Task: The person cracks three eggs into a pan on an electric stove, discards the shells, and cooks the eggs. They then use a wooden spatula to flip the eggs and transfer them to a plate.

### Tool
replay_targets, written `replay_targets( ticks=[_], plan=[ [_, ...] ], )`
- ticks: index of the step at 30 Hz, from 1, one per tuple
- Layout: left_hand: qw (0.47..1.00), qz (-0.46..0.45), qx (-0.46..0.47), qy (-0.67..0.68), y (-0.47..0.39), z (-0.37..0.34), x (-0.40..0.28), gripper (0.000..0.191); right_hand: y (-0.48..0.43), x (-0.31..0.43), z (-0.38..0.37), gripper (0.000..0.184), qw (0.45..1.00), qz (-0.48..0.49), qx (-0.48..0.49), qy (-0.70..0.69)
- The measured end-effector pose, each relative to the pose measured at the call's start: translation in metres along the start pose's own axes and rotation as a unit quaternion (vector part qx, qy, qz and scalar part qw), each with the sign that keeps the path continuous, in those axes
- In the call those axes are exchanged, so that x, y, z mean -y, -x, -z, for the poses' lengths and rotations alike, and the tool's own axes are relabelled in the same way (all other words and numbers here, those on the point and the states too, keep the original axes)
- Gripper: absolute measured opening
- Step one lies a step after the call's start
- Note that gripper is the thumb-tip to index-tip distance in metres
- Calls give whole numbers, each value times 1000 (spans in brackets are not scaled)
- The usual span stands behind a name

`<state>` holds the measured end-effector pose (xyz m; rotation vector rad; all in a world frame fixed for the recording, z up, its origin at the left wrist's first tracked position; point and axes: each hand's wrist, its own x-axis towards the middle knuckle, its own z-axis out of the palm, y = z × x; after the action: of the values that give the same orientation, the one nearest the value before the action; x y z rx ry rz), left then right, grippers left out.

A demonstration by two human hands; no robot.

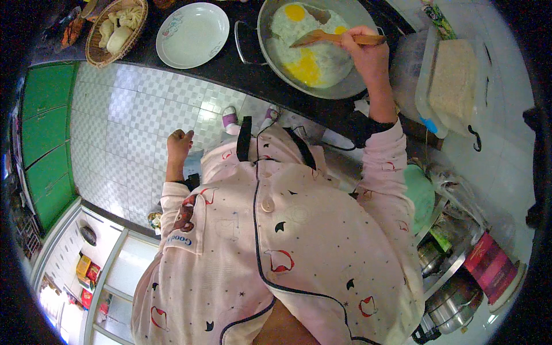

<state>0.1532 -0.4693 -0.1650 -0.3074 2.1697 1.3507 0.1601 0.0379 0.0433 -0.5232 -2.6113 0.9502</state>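
My right hand (366, 51) grips the handle of a wooden spatula (317, 37) over a wide metal pan (366, 88). The spatula's blade rests on or just above frying eggs (280, 51), whose whites have spread together. One yolk at the top looks whole, another has run near the bottom, and a third is partly behind the spatula and hand. My left hand (179, 143) hangs at my side above the tiled floor, fingers curled in with nothing seen in them. Nearby on the dark counter (220, 77) stands an oval white plate (194, 36) with a printed pattern and no food on it.
A woven basket (97, 56) of steamed buns (118, 39) stands left of the plate. The pan's loop handle (241, 47) sticks out toward the plate. Right of the pan is a clear plastic container (424, 82). Metal pots (453, 297) sit on a rack at lower right; green cabinets (47, 120) line the left.
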Motion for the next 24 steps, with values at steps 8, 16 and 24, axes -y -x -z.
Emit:
replay_targets(
  ticks=[8, 16, 24],
  plan=[
    [1000, -1, 12, -7, -7, 0, -2, 35, -7, -7, 12, 21, 988, -5, -37, -152],
    [999, 13, 25, 18, -11, 4, -1, 37, 15, 27, 3, 27, 976, -76, -51, -196],
    [1000, 5, 20, 14, -12, 5, -5, 37, 18, 34, -21, 22, 952, -143, -56, -267]
  ],
)
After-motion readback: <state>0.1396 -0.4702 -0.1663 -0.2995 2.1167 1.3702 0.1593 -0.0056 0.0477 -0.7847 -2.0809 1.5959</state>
